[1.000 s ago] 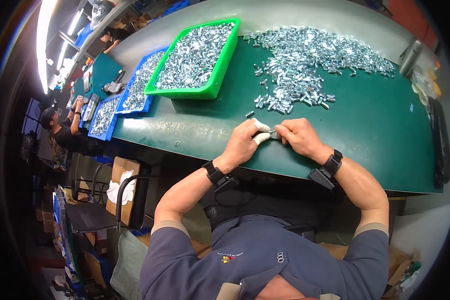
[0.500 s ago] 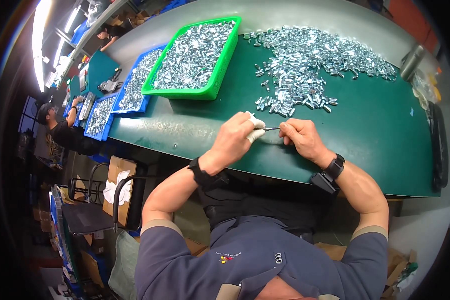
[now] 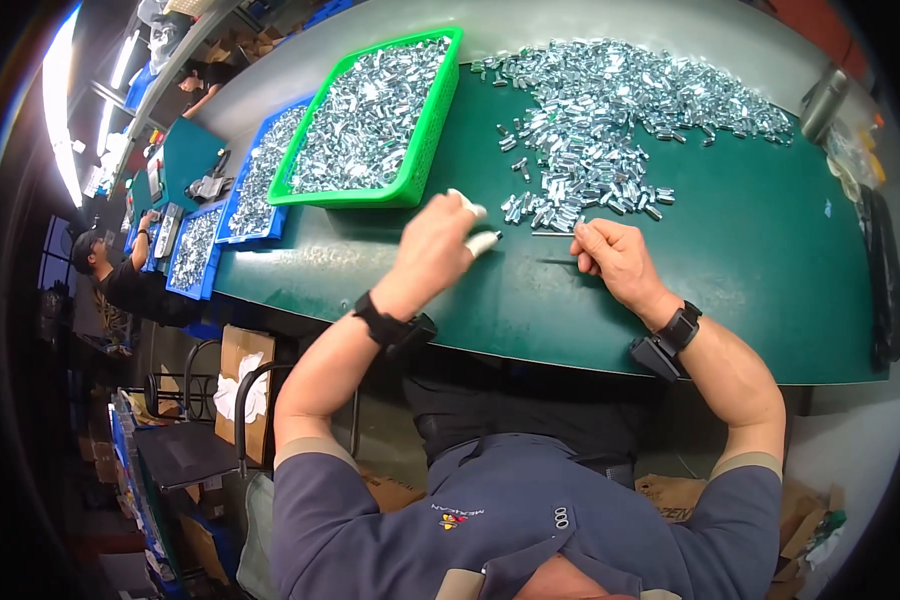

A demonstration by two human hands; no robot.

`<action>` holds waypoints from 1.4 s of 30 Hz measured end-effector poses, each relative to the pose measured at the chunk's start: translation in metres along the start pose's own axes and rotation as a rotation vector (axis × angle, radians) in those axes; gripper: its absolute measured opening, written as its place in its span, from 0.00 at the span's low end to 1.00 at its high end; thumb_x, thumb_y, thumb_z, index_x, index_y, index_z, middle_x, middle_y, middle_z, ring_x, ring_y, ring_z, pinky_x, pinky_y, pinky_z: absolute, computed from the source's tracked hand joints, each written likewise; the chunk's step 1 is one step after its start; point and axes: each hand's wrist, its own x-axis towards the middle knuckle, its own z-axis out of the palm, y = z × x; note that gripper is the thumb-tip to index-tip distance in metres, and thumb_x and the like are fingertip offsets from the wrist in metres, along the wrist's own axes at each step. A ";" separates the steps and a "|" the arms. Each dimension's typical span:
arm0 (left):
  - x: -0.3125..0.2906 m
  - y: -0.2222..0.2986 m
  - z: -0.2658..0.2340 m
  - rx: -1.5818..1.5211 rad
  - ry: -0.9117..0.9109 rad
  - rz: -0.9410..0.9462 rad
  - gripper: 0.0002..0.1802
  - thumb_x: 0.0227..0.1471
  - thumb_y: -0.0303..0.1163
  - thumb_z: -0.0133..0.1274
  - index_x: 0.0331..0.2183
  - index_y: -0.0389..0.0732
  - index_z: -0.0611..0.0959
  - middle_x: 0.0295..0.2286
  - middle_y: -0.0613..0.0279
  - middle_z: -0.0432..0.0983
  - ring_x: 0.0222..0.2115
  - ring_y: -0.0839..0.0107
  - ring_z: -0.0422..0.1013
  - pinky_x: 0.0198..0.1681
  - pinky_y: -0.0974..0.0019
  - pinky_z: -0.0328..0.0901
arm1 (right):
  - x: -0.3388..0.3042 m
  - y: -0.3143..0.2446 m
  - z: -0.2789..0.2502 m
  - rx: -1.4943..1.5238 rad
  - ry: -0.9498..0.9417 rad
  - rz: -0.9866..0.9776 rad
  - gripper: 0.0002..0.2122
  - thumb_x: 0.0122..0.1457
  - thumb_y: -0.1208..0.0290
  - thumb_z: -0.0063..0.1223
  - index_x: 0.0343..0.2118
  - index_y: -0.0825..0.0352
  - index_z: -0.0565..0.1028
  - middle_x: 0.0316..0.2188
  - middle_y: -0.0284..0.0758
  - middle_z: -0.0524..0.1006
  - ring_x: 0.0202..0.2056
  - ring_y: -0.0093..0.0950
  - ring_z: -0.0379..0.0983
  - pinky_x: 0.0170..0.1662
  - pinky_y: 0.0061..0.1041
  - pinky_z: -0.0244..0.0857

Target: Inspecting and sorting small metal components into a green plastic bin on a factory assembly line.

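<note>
A thin metal rod [image 3: 552, 234], pinched between thumb and fingers, points leftward from my right hand [image 3: 618, 265] just above the green tabletop. My left hand [image 3: 432, 250] is lifted left of the rod's tip, near the green basket [image 3: 412, 188]. White coverings wrap its thumb and a finger, which are spread apart. A tiny dark piece [image 3: 499, 236] shows at the left thumb's tip; whether it touches the thumb I cannot tell. Beyond my hands lies a loose pile of small shiny metal cylinders [image 3: 595, 125]. Similar parts fill the basket.
Left of the basket stand blue trays [image 3: 238, 233] of metal parts. A metal flask [image 3: 824, 105] and plastic bags [image 3: 855, 150] sit at the right end of the table [image 3: 740, 270]. Another person [image 3: 120, 275] works at the far left. A chair [image 3: 185, 450] stands behind, at left.
My left hand has come away from the rod, leftward and up toward the basket, and its fingers have parted. My right hand keeps the rod, slightly farther forward. The view has shifted a little.
</note>
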 end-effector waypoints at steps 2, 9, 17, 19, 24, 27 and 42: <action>-0.007 0.010 0.014 -0.084 -0.167 -0.128 0.12 0.48 0.28 0.67 0.37 0.39 0.84 0.34 0.57 0.78 0.36 0.57 0.75 0.40 0.58 0.70 | -0.001 -0.001 0.003 -0.034 0.001 -0.012 0.17 0.70 0.61 0.50 0.29 0.68 0.78 0.20 0.27 0.76 0.23 0.15 0.68 0.27 0.19 0.61; -0.014 0.021 0.030 -0.406 -0.100 -0.150 0.10 0.47 0.23 0.66 0.34 0.38 0.84 0.31 0.57 0.78 0.34 0.57 0.75 0.37 0.59 0.70 | -0.002 -0.009 0.007 -0.227 -0.036 -0.028 0.14 0.68 0.64 0.51 0.30 0.70 0.79 0.19 0.30 0.77 0.22 0.18 0.70 0.26 0.23 0.62; 0.003 0.045 0.045 -0.543 -0.066 -0.085 0.10 0.46 0.23 0.67 0.33 0.38 0.84 0.29 0.58 0.77 0.32 0.56 0.74 0.35 0.58 0.69 | -0.003 -0.007 0.007 -0.304 -0.019 -0.075 0.15 0.67 0.66 0.51 0.27 0.70 0.79 0.18 0.33 0.77 0.20 0.21 0.70 0.26 0.26 0.63; 0.005 0.046 0.048 -0.574 -0.050 -0.078 0.09 0.46 0.23 0.67 0.33 0.38 0.84 0.28 0.58 0.76 0.32 0.56 0.74 0.35 0.57 0.69 | -0.003 -0.009 0.010 -0.307 -0.043 -0.070 0.15 0.68 0.66 0.51 0.26 0.70 0.79 0.18 0.33 0.77 0.20 0.21 0.70 0.26 0.26 0.63; 0.010 0.046 0.046 -0.504 -0.047 -0.043 0.10 0.45 0.23 0.67 0.33 0.38 0.84 0.29 0.58 0.76 0.32 0.56 0.74 0.34 0.58 0.70 | -0.003 -0.011 0.011 -0.259 -0.072 -0.047 0.16 0.68 0.65 0.51 0.26 0.69 0.79 0.17 0.32 0.76 0.20 0.20 0.69 0.26 0.25 0.63; 0.011 0.039 0.026 -0.418 -0.058 0.020 0.11 0.46 0.21 0.66 0.34 0.38 0.83 0.29 0.57 0.77 0.31 0.57 0.74 0.33 0.58 0.70 | -0.005 -0.007 0.010 -0.172 -0.048 -0.083 0.17 0.70 0.64 0.49 0.27 0.69 0.79 0.19 0.30 0.76 0.22 0.18 0.69 0.27 0.22 0.63; 0.032 -0.009 0.027 -0.074 -0.122 -0.045 0.15 0.51 0.28 0.65 0.42 0.38 0.83 0.43 0.52 0.79 0.46 0.51 0.73 0.52 0.56 0.67 | -0.002 -0.006 0.003 -0.048 0.070 -0.020 0.18 0.71 0.60 0.49 0.27 0.68 0.78 0.18 0.27 0.74 0.22 0.14 0.65 0.27 0.19 0.58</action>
